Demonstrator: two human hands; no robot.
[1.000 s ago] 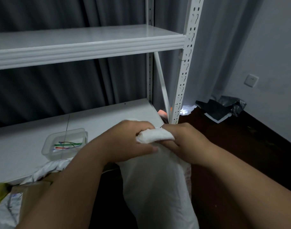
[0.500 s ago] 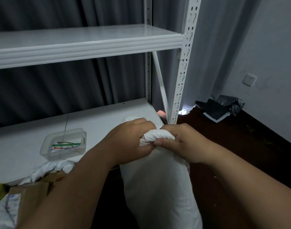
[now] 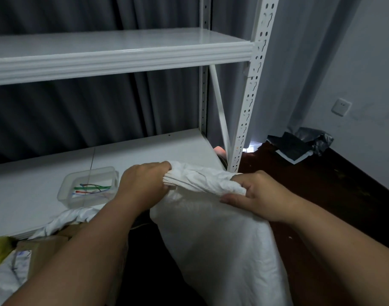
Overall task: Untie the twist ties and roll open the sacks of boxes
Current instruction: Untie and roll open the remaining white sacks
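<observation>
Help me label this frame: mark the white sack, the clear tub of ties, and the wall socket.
white sack (image 3: 222, 239), head view, front of body.
clear tub (image 3: 64, 191), head view, left wall.
wall socket (image 3: 341, 107), head view, faceplate centre.

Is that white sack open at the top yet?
Not open: the sack has its mouth bunched in folds, gripped by left hand and right hand. No opening shows.

White metal shelving, grey curtains, dark floor, wall socket
</observation>
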